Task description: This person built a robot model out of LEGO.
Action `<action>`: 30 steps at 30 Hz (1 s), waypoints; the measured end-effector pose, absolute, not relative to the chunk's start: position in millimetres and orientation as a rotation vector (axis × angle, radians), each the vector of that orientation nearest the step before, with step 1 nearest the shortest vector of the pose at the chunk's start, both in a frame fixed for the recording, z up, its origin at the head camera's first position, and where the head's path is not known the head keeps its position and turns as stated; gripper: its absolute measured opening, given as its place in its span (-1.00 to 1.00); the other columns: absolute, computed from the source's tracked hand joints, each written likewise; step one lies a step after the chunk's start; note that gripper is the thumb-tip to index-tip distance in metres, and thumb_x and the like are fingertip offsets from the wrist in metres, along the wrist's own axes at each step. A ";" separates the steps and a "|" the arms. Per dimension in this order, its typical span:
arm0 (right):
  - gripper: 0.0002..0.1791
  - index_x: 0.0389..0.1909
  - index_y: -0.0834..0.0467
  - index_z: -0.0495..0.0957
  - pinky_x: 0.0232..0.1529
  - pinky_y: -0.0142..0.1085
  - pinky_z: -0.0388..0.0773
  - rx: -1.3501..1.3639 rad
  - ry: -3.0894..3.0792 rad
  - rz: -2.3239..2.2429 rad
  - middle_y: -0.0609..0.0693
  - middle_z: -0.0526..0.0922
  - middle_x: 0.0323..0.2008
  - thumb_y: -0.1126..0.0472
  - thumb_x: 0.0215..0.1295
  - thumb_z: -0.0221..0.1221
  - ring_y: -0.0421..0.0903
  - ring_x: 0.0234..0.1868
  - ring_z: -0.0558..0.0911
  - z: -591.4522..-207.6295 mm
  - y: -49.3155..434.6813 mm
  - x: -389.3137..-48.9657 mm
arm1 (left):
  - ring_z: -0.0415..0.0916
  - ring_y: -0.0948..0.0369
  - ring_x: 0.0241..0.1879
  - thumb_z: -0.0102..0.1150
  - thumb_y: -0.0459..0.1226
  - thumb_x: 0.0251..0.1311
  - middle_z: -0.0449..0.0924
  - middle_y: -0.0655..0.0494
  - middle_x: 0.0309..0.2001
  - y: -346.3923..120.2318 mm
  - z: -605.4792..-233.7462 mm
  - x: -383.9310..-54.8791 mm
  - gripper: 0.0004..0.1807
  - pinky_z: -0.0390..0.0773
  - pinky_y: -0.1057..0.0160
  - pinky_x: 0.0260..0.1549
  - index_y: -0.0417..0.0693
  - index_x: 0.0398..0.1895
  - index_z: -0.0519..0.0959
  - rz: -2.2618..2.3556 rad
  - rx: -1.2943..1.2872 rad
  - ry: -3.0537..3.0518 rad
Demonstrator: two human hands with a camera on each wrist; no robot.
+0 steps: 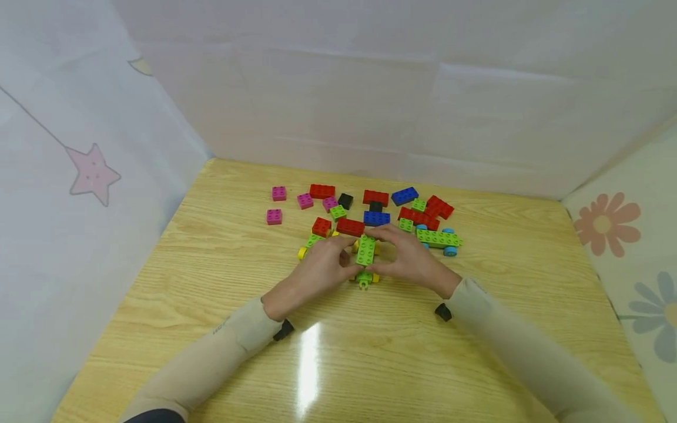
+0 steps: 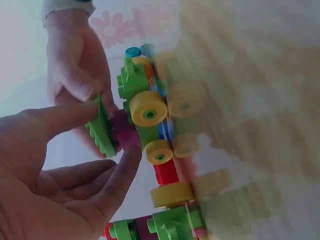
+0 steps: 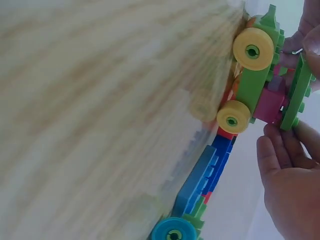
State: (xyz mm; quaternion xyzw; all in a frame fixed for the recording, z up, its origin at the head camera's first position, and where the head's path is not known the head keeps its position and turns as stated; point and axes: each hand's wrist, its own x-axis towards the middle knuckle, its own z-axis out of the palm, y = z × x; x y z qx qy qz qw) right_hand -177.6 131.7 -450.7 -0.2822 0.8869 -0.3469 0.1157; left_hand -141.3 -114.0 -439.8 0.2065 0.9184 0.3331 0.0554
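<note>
Both hands are at a flat green building-block plate (image 1: 365, 249) with studs on top. My left hand (image 1: 319, 264) pinches it from the left with thumb and fingers, and my right hand (image 1: 415, 261) pinches it from the right. Beneath the plate is a pink block (image 3: 270, 105), seen in both wrist views, on a green wheeled base (image 2: 147, 135) with yellow wheels. The plate sits slightly tilted over the pink block in the right wrist view. Toward me, the base's hooked end (image 1: 364, 282) sticks out below the plate.
Right of the hands stands a green base with blue wheels (image 1: 438, 238). Partly behind the left hand is another yellow-wheeled base (image 1: 313, 241) with a red block (image 1: 321, 227). Farther back lie loose pink blocks (image 1: 274, 217), red blocks (image 1: 322, 191), blue blocks (image 1: 404, 195) and black blocks (image 1: 345, 201).
</note>
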 end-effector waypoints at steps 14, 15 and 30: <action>-0.09 0.70 -0.03 0.40 0.47 0.30 0.61 -0.820 2.499 -1.113 0.03 0.43 0.69 0.01 0.40 0.57 0.24 0.55 0.58 -455.8 140.4 -177.1 | 0.73 0.07 0.08 0.59 -0.12 0.39 0.74 -0.09 0.25 -118.2 -440.8 -150.8 -0.16 0.78 0.07 0.12 -0.17 0.64 0.46 0.978 0.712 2.686; -0.09 0.70 -0.03 0.40 0.46 0.29 0.62 -0.818 2.497 -1.112 0.03 0.43 0.69 0.01 0.39 0.57 0.24 0.54 0.60 -455.9 140.9 -177.5 | 0.74 0.06 0.10 0.59 -0.13 0.39 0.73 -0.10 0.29 -118.2 -440.4 -150.9 -0.14 0.79 0.06 0.14 -0.18 0.66 0.44 0.989 0.706 2.680; -0.08 0.70 -0.11 0.40 0.49 0.29 0.59 -0.771 2.467 -1.097 -0.04 0.45 0.67 -0.05 0.39 0.56 0.20 0.54 0.59 -455.3 140.9 -180.6 | 0.77 0.01 0.21 0.60 -0.12 0.37 0.68 -0.14 0.39 -120.0 -440.8 -157.2 -0.16 0.80 0.02 0.21 -0.21 0.62 0.46 1.038 0.692 2.625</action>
